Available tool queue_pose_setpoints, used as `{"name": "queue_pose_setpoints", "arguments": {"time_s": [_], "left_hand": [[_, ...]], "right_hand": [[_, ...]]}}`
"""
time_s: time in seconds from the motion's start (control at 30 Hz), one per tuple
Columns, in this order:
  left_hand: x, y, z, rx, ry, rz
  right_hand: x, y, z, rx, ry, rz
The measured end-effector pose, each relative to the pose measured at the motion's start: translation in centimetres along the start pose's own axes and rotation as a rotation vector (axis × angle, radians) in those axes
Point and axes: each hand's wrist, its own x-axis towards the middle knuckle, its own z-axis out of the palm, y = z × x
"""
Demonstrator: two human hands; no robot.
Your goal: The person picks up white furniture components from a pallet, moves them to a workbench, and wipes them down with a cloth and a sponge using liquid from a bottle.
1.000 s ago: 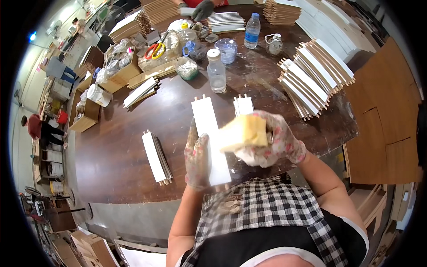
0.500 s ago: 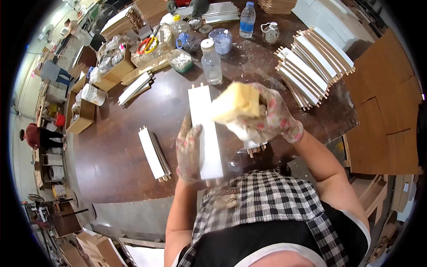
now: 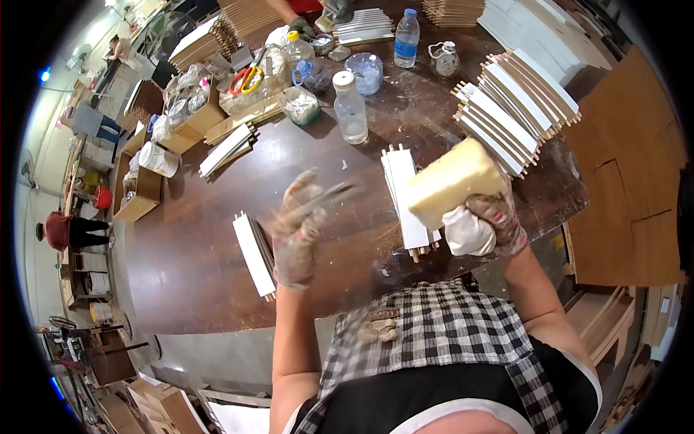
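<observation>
My right hand (image 3: 502, 220), in a flowered glove, is closed around a thick yellow sponge block (image 3: 457, 181) and a bunched white cloth (image 3: 468, 233). Under the sponge's left end lies a small stack of white slats (image 3: 405, 192) with wooden pegs at the ends, partly covered. My left hand (image 3: 298, 235), in a stained glove, is raised over the table and smeared by motion. A thin blurred strip (image 3: 325, 199) crosses its fingers; whether they grip it I cannot tell. Just left of that hand lies another small slat stack (image 3: 253, 253).
A large fan of slats (image 3: 506, 108) lies at the right. Bottles, including a clear one with a white cap (image 3: 350, 108), and a plastic tub (image 3: 300, 105) stand farther back. Scissors (image 3: 246, 79) and boxes (image 3: 139, 192) are at left. Another person's gloved hand (image 3: 338, 10) is at the far edge.
The upright white slat beside my left hand is gone from there. My left hand has lifted and turned. My right hand has moved right and nearer with the sponge, uncovering more of the middle stack.
</observation>
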Motion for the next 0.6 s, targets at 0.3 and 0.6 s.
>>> {"name": "queue_pose_setpoints", "arguments": {"time_s": [0.3, 0.6], "left_hand": [[-2.3, 1.4, 1.1, 0.168, -0.198, 0.080], [-2.3, 0.5, 2.5, 0.317, 0.020, 0.113]], "right_hand": [[-0.3, 0.8, 1.7, 0.157, -0.027, 0.006], [-1.1, 1.7, 4.2, -0.033, -0.320, -0.222]]}}
